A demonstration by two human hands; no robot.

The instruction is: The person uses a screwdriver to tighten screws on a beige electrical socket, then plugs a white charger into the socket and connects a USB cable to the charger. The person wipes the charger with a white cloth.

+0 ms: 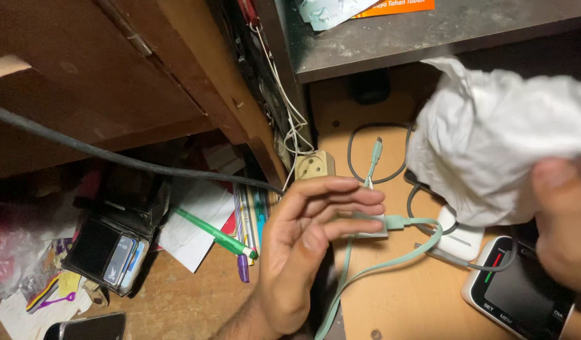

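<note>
Your left hand (303,252) is half open, fingers just at the small charger block (372,226) on the table (397,296). The block looks light and hard; take it by its sides, not by its soft green cable (391,261). Your right hand (564,220) is closed on a soft, light white cloth (498,138).

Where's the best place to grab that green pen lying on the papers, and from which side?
Take the green pen mid-barrel, coming from above. It lies flat and slanted on the white paper, its middle exposed; its lower tip sits close to the left hand and other pens.
</note>
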